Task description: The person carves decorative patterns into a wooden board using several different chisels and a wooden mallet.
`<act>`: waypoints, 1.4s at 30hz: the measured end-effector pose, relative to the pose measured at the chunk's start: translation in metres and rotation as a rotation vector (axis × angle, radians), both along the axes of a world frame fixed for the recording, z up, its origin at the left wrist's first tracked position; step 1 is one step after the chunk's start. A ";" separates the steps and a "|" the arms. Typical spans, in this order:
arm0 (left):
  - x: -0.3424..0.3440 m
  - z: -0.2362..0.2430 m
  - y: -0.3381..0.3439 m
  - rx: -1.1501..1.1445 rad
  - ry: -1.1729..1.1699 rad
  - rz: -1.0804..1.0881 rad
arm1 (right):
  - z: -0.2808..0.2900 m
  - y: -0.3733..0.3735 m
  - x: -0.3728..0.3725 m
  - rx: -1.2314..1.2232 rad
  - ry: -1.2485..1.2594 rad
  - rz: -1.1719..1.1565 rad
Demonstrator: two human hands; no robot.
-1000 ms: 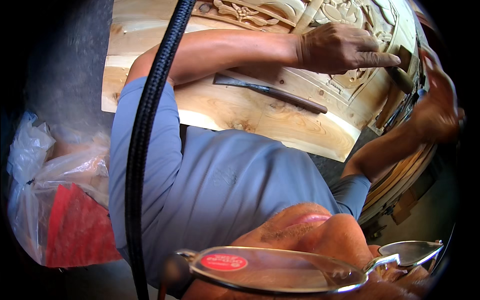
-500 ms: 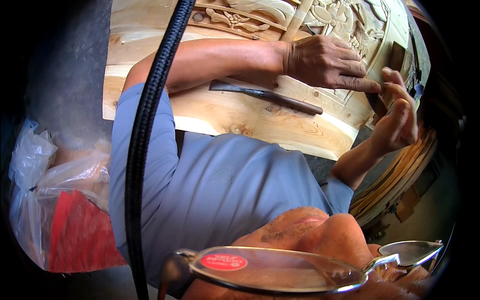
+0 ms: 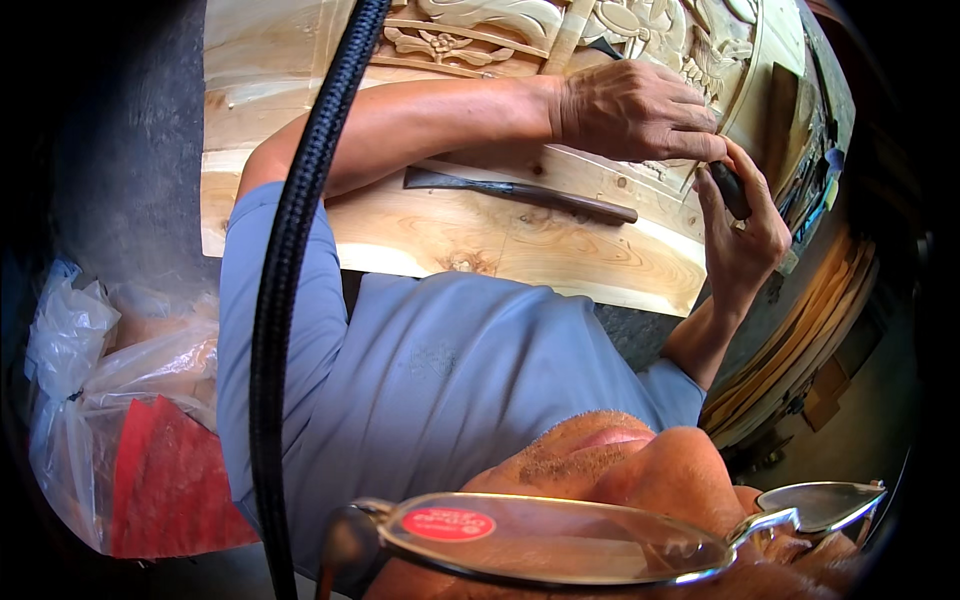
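Observation:
My left hand (image 3: pixel 635 112) is closed, palm down, over the edge of a carved wooden panel (image 3: pixel 560 225). Past its knuckles shows a dark flat blade tip, and beyond its fingers the rounded dark handle of a carving chisel (image 3: pixel 729 190); the shaft between is hidden under the hand. My right hand (image 3: pixel 752 225) has thumb and fingers curled around that handle, fingertips meeting those of the left. A second chisel (image 3: pixel 530 196), with a flat blade and brown wooden handle, lies on the plain wood nearer my body.
Raised flower and figure carving (image 3: pixel 440 45) covers the panel's far part. More tools (image 3: pixel 815 195) lie at the right edge beside a dark wood block (image 3: pixel 783 115). A stack of curved-looking boards (image 3: pixel 800 330) stands right. A plastic bag (image 3: pixel 75 340) and red cloth-like material (image 3: pixel 170 480) are at left.
My right hand was beside the handle with fingers extended; it has moved left and closed around it. My left hand has shifted slightly left. The whole view has moved a little.

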State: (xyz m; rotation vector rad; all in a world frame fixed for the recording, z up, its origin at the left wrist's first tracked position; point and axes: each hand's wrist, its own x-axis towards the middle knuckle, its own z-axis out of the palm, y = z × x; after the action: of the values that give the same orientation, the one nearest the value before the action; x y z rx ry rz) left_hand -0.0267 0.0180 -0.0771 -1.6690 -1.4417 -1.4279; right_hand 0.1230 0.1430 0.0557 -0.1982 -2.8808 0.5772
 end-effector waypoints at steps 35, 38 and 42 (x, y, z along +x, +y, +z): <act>-0.009 -0.004 0.006 0.068 -0.183 0.063 | 0.018 0.023 -0.040 0.080 -0.012 0.171; -0.009 -0.003 0.004 0.048 -0.199 0.087 | 0.020 0.022 -0.045 0.072 -0.014 0.192; -0.011 -0.005 0.013 0.100 -0.221 0.105 | 0.026 0.027 -0.051 0.032 -0.061 0.169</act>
State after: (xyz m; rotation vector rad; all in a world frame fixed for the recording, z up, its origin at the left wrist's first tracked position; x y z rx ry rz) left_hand -0.0374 0.0312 -0.0820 -1.3893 -1.5231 -1.6370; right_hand 0.0718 0.1697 0.0816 0.0344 -2.9834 0.5617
